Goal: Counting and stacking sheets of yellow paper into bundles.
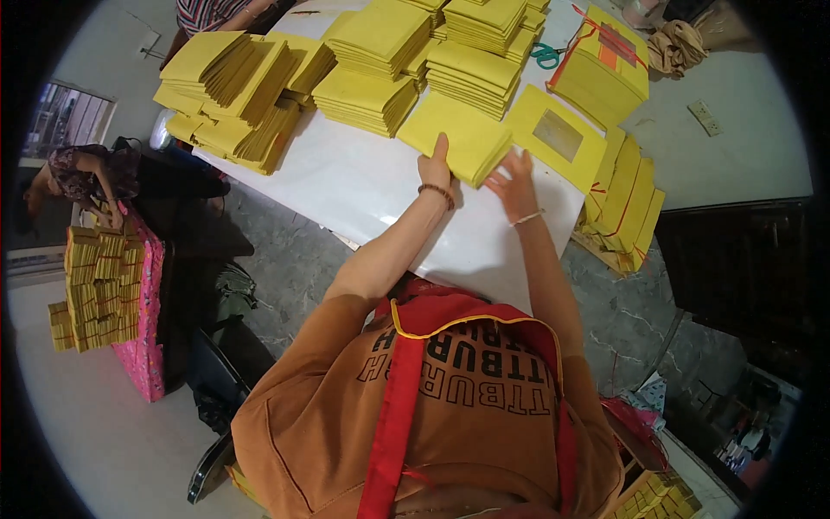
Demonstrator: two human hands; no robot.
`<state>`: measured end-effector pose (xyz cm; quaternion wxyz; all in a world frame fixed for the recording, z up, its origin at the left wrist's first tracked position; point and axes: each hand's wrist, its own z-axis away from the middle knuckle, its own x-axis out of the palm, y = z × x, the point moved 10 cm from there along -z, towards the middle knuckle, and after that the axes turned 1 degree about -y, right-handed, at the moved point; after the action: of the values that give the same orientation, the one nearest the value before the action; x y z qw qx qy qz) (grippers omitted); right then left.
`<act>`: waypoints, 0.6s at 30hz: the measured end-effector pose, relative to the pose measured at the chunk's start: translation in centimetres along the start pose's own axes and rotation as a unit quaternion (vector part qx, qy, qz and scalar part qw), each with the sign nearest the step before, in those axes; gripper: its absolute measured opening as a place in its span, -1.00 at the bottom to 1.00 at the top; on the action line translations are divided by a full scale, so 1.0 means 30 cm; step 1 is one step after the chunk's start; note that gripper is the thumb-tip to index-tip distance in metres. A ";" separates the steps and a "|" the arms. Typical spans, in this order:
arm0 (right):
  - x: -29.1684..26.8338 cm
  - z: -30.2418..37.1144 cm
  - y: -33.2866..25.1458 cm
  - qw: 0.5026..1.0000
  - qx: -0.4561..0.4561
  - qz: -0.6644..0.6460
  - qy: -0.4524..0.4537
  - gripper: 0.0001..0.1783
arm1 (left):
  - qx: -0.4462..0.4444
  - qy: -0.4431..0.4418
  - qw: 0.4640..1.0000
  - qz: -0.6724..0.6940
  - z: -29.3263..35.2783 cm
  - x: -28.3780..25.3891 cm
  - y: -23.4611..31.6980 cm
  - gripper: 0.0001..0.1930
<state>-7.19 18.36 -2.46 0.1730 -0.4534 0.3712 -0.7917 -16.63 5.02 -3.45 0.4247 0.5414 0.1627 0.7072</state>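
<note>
My left hand [437, 171] grips the near edge of a thick stack of yellow paper envelopes [454, 130], thumb on top and fingers underneath. The stack's near right corner tilts over the white table [372, 190]. At the stack's right end is my right hand [516, 186], its fingers stretched out, apart and slightly blurred; they are close to or touching the edges. Just right of it lies a yellow envelope with a clear window [562, 160]. Behind the held stack are piles of yellow envelopes [471, 73].
More envelope piles [233, 95] line the far left. Green-handled scissors [545, 56] lie near a red-tied bundle [601, 78]. Tied bundles [627, 203] stand off the right edge. At left, a person [95, 173] works by a pink-covered table [149, 320]; a chair [220, 381] stands nearby.
</note>
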 end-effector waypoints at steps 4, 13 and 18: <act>0.072 -0.045 0.130 0.992 0.029 0.100 0.077 -0.17 | -0.012 0.209 0.976 -0.060 -0.109 -0.103 -0.051 -0.56; 0.073 -0.120 0.180 0.986 0.037 0.150 0.058 -0.22 | -0.119 0.026 0.993 -0.010 -0.220 -0.090 -0.106 -0.50; 0.054 -0.139 0.168 0.978 0.012 0.194 0.070 -0.38 | -0.217 -0.025 0.952 -0.214 -0.146 -0.100 -0.078 -0.56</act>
<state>-11.89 15.84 -6.57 0.3021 -0.3139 0.4536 -0.7775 -19.43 5.08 -8.53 0.6774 0.4060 0.1071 0.6041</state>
